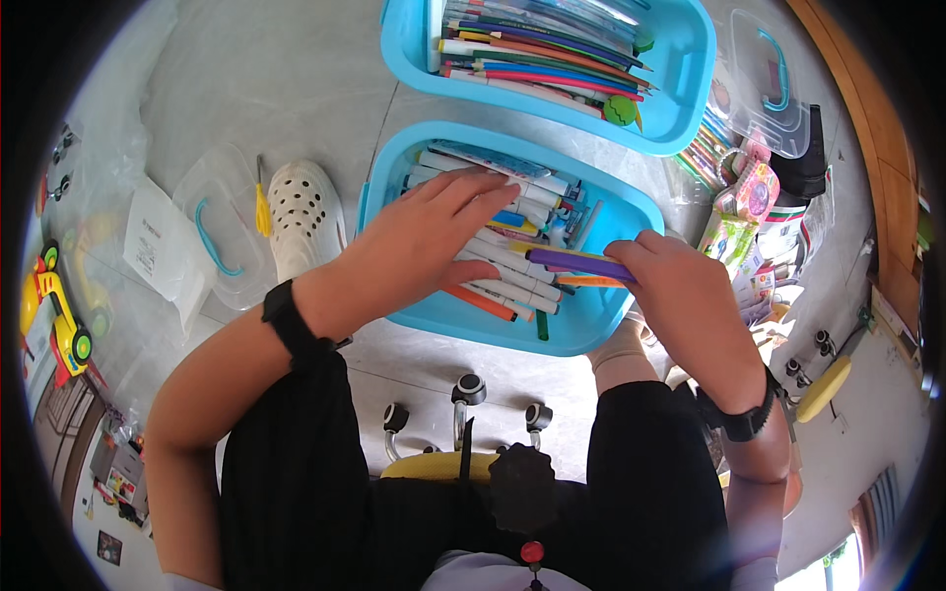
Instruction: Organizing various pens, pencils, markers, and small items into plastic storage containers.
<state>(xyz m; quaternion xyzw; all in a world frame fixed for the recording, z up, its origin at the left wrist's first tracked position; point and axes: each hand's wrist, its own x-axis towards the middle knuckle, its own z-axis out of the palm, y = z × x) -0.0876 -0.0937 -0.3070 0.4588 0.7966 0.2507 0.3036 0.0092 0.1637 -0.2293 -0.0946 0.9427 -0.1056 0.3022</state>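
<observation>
In front of me a blue plastic bin [576, 343] holds many white markers [517, 279], an orange marker [484, 303] and other pens. My left hand [417, 236] lies palm down over the markers at the bin's left part, fingers spread and pointing right; whether its fingertips touch them I cannot tell. Over the bin's right side, my right hand [672, 284] pinches the end of a purple marker [580, 264], with a yellow pencil-like stick along it. A second blue bin [684, 89] stands beyond, filled with colored pencils [562, 55], markers and a green round object [620, 110].
A clear lid [222, 244], yellow-handled scissors or a similar tool [262, 210] and a white bag [159, 244] lie left on the floor. Another clear lid [768, 96], pencil packs [706, 148] and colorful packages [746, 199] are at the right. Chair casters [468, 389] stand below the near bin.
</observation>
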